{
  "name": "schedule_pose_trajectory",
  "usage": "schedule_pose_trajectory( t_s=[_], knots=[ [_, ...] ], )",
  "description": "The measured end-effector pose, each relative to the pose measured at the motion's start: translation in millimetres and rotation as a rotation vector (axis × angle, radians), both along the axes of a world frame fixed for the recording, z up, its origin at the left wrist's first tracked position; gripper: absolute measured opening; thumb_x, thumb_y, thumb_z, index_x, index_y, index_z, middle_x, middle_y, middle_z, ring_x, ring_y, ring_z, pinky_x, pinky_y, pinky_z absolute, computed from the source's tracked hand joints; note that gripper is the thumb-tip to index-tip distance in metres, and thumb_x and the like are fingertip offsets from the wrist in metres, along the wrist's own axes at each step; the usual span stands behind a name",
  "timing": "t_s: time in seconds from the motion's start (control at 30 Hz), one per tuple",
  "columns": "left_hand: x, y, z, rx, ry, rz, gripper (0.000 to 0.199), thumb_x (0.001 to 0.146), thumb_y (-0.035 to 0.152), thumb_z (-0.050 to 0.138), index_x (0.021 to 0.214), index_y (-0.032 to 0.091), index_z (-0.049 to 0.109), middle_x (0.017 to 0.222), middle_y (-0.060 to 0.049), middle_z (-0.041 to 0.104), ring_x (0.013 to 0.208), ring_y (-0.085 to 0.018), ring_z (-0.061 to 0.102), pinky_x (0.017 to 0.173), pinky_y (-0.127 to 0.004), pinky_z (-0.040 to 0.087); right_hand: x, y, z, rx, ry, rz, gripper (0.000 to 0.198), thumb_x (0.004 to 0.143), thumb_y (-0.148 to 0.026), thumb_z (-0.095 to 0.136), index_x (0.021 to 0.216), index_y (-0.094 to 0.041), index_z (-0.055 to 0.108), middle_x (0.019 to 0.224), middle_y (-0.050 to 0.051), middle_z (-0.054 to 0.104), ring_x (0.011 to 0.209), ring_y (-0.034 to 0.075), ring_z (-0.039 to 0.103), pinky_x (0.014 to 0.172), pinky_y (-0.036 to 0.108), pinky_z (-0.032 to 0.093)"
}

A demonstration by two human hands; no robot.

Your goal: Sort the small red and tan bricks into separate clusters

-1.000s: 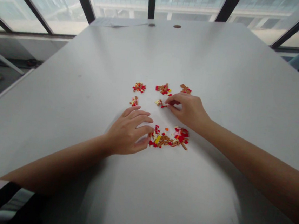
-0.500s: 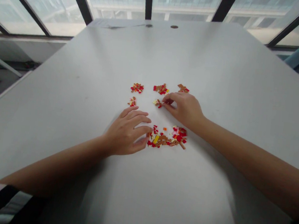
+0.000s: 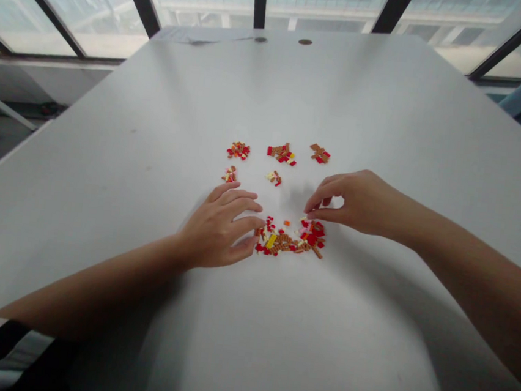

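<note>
My left hand (image 3: 223, 229) lies on the table with its fingers spread, thumb and index tip at the left edge of a mixed pile of small toy building bricks (image 3: 286, 244). The pile holds red, brown, yellow, pink and cream pieces. Over its upper right edge, my right hand (image 3: 354, 201) has thumb and index tips brought together in a pinch. Whatever may be between those tips is too small to make out. A pale piece shows just below them. One orange brick (image 3: 286, 223) lies by itself at the pile's upper side.
Beyond my hands are smaller brick groups: a red-orange one (image 3: 238, 150), a brown-red one (image 3: 282, 153), a brown one (image 3: 320, 154), a pale mixed one (image 3: 274, 178) and another (image 3: 230, 174) by my left fingertips. The white table (image 3: 246, 342) reaches toward windows.
My right hand has moved from the pale mixed group back toward me and rightward, to the large pile's upper right edge. My left hand stays nearly in place.
</note>
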State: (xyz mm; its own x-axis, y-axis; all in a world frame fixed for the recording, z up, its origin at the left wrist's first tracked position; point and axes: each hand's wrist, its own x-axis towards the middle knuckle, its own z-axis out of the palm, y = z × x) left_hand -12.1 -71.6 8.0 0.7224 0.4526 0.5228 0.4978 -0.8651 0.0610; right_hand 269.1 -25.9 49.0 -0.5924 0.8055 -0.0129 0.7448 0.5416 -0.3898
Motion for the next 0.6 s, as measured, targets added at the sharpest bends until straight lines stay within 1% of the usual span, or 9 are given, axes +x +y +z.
schedule_pose_trajectory(
  t_s=[0.1,0.23,0.4,0.5,0.6],
  knots=[
    [0.4,-1.2,1.1,0.002,-0.002,-0.002,0.013,0.091,0.024,0.061,0.099,0.021,0.07,0.108,-0.006,0.073,0.114,-0.024,0.066,0.111,-0.049,0.042,-5.8,-4.4,-0.7,-0.079,-0.045,-0.049,0.011,0.076,-0.024,0.072,0.078,-0.031,0.08,0.079,-0.003,0.077,0.07,0.016,0.069,0.067,0.029,0.05],
    [-0.3,-1.8,1.7,0.006,-0.008,-0.006,0.012,0.09,0.024,0.062,0.098,0.02,0.07,0.107,-0.006,0.073,0.113,-0.025,0.066,0.11,-0.05,0.043,-13.1,-6.8,4.2,-0.161,-0.095,-0.063,0.013,0.079,-0.027,0.067,0.081,-0.028,0.08,0.081,-0.001,0.077,0.073,0.016,0.069,0.071,0.028,0.05],
    [-0.6,-1.7,1.5,0.003,-0.011,-0.011,0.012,0.09,0.024,0.062,0.098,0.02,0.07,0.108,-0.007,0.074,0.114,-0.026,0.066,0.11,-0.05,0.043,-16.3,-8.8,9.9,-0.187,-0.184,-0.033,0.018,0.08,-0.027,0.062,0.086,-0.025,0.079,0.083,0.0,0.077,0.074,0.017,0.069,0.071,0.028,0.049],
    [-0.4,-1.7,2.0,-0.004,-0.01,-0.013,0.012,0.09,0.023,0.062,0.098,0.019,0.07,0.108,-0.007,0.073,0.113,-0.026,0.066,0.11,-0.05,0.043,-17.2,-10.1,11.5,-0.18,-0.197,-0.025,0.02,0.081,-0.027,0.06,0.086,-0.024,0.079,0.084,0.001,0.077,0.075,0.017,0.068,0.073,0.029,0.049],
    [-0.4,-1.7,2.5,-0.001,-0.016,-0.017,0.012,0.09,0.022,0.062,0.097,0.019,0.07,0.107,-0.007,0.073,0.113,-0.026,0.066,0.11,-0.05,0.042,-17.2,-10.7,12.0,-0.182,-0.184,-0.023,0.02,0.082,-0.029,0.059,0.086,-0.024,0.078,0.084,0.001,0.077,0.075,0.017,0.069,0.07,0.029,0.049]
  ],
)
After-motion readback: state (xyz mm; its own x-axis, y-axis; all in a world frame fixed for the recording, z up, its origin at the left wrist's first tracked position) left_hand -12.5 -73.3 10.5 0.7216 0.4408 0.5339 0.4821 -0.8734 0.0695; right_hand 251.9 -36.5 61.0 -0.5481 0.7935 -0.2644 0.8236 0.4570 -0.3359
